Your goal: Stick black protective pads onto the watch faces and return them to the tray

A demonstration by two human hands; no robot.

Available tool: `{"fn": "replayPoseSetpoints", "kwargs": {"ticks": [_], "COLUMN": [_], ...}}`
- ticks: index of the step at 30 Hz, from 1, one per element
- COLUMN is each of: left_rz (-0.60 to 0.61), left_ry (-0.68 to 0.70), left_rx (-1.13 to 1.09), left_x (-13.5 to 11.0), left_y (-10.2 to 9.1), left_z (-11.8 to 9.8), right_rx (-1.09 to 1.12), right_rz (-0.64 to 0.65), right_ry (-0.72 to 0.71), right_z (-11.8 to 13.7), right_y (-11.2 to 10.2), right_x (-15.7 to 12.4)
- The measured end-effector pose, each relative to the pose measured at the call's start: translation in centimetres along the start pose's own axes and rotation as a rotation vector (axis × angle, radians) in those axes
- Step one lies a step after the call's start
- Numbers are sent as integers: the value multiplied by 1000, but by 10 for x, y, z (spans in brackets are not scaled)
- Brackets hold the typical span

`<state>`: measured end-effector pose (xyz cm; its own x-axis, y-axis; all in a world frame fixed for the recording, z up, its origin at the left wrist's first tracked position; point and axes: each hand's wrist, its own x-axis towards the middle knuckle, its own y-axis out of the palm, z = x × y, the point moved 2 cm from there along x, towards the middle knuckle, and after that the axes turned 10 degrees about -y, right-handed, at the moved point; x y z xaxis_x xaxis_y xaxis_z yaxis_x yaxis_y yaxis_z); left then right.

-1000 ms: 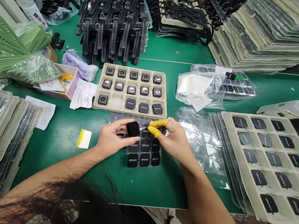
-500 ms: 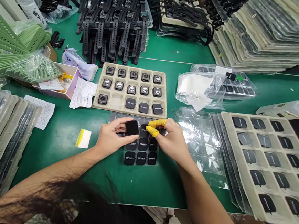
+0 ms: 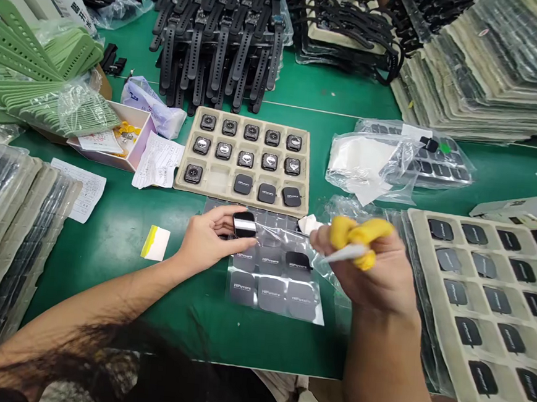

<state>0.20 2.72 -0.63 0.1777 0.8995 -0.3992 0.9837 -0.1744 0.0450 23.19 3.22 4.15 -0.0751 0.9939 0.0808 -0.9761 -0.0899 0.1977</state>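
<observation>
**Left hand (image 3: 214, 240) pinches a smartwatch body (image 3: 244, 224), right hand (image 3: 369, 274) a white tab (image 3: 345, 253)**

The left grip is closed, with fingers and thumb pressed against the sides of the smartwatch body, which sits over the far left part of a clear film sheet (image 3: 276, 276) printed with dark rounded squares. The sheet lies on the green tabletop (image 3: 108, 225), and its surface catches the light. The right grip is pressed together too: fingers in yellow finger cots (image 3: 361, 233) pinch the white tab (too blurred to tell exactly what it is) just above the sheet's right side.

Beyond the hands, a beige tray (image 3: 214, 181) holds rows of watch bodies. A second tray (image 3: 469, 310), on the right, carries dark film pieces. To the left lie a yellow-edged card (image 3: 155, 243) and paper notes (image 3: 158, 161). Black watch straps (image 3: 220, 42) stand farther off.
</observation>
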Motion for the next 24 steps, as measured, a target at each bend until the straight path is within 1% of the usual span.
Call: {"fn": "replayPoseSetpoints", "kwargs": {"ticks": [2,4,5,7,9,11,14,18,21,24], "left_rz": [36,63,77,106,136,150,145,134,131,143], "left_ry": [55,117,140,170,190,207,205,220,212,193], "left_rx": [105,193,228,292,347,382,397,409,415,414], "left_x": [-3,-5,-6,-6,-6,-6,-5,-5,-6,-6], "left_y": [2,3,3,4,4,3,2,2,3,3], "left_z": [-1,-1,-1,0,1,2,4,5,4,2], "right_rx": [-100,-222,-251,-284,-316,-337,-266,-139,-122,-128], "right_rz": [50,20,-1,1,-2,-39,-87,-74,-82,-77], "right_ry": [181,344,405,496,531,529,533,603,630,617], "right_z": [-1,-7,-11,-18,-22,-23,-25,-32,-35,-35], "right_y": [6,14,17,21,20,18,17,26,31,32], "right_x": [-5,-9,-11,-11,-9,-7,-6,-8,-9,-8]}}
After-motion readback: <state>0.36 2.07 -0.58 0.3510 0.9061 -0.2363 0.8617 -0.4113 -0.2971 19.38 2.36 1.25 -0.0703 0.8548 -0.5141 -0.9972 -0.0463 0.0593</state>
